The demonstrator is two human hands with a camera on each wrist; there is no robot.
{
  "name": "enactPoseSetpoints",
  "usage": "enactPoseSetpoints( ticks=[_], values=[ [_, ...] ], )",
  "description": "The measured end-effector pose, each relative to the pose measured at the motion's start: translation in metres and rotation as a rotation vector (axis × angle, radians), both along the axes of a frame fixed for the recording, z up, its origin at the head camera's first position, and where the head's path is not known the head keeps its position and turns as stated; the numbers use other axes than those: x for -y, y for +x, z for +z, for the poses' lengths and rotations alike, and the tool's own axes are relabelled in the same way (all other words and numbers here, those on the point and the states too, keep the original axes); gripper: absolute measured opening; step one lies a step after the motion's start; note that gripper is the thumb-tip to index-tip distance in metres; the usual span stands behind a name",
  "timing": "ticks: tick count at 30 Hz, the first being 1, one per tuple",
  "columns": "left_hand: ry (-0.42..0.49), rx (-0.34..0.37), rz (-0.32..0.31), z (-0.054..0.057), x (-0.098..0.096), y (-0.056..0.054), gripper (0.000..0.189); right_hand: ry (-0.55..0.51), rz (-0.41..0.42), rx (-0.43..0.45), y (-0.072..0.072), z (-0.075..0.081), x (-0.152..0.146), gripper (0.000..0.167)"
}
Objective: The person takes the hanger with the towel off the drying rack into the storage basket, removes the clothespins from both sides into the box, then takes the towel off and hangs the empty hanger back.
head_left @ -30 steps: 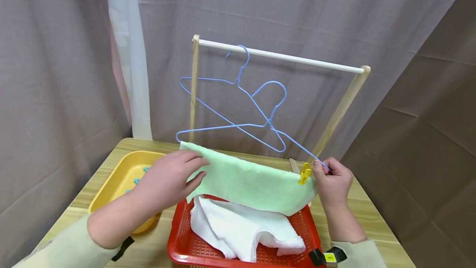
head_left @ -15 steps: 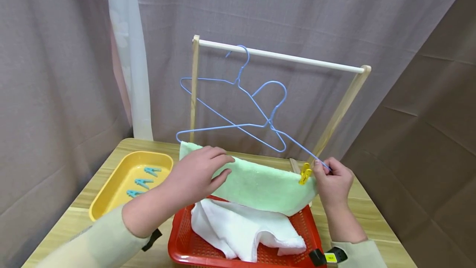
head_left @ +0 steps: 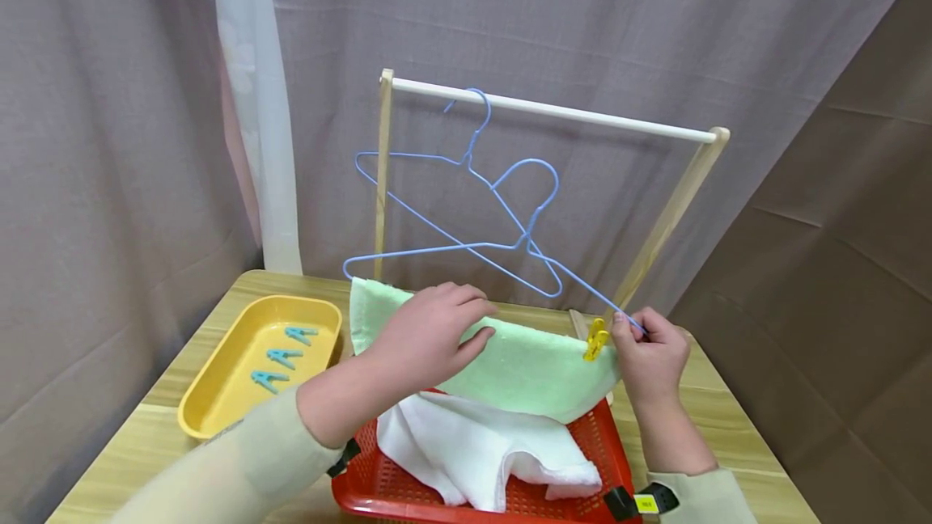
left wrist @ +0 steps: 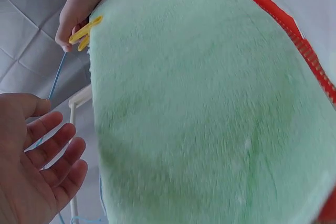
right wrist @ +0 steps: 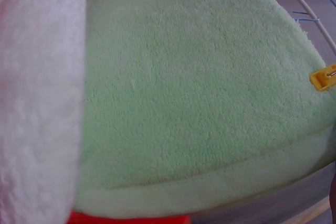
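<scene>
My right hand [head_left: 651, 350] grips the right end of a blue wire hanger [head_left: 437, 249], thumb on top. A light green towel [head_left: 502, 366] hangs folded along the hanger's lower part. Near my right hand, a yellow clothespin [head_left: 595, 340] is clipped to the towel's top edge. My left hand [head_left: 433, 338] hovers in front of the towel with relaxed fingers and nothing in it. In the left wrist view its fingers [left wrist: 55, 153] curl loosely beside the towel's edge. The right wrist view shows mostly green towel [right wrist: 199, 87]; the right hand's grip is out of sight there.
Below lies a red basket [head_left: 619, 459] with a white towel [head_left: 473, 443] in it. The yellow tray [head_left: 211, 370] at left holds teal clothespins [head_left: 282, 357]. Behind stands a wooden rack [head_left: 670, 217] with a white rod [head_left: 582, 114], on which another blue hanger [head_left: 476, 124] hangs.
My left hand has moved right across the front of the towel, uncovering the tray and its teal clothespins. The right hand, hanger and green towel have stayed nearly still.
</scene>
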State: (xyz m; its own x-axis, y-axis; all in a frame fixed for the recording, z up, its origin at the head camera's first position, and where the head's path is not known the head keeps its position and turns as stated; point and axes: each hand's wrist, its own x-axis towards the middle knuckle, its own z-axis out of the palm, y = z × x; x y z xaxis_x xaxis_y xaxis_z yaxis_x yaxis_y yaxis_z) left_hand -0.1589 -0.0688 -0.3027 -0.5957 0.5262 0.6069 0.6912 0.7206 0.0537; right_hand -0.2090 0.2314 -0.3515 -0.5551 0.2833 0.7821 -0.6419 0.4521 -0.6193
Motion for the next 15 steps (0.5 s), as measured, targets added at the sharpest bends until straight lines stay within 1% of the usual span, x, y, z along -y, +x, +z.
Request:
enactPoseSetpoints(
  ticks=[8,15],
  values=[
    [-0.041,0.003,0.009,-0.004,-0.014,-0.006,0.021,0.028,0.011,-0.024,0.000,0.001,0.000,0.032],
    [-0.073,0.003,0.024,-0.007,-0.026,-0.011,0.019,0.028,0.021,-0.025,0.001,0.003,0.004,0.032]
  ],
)
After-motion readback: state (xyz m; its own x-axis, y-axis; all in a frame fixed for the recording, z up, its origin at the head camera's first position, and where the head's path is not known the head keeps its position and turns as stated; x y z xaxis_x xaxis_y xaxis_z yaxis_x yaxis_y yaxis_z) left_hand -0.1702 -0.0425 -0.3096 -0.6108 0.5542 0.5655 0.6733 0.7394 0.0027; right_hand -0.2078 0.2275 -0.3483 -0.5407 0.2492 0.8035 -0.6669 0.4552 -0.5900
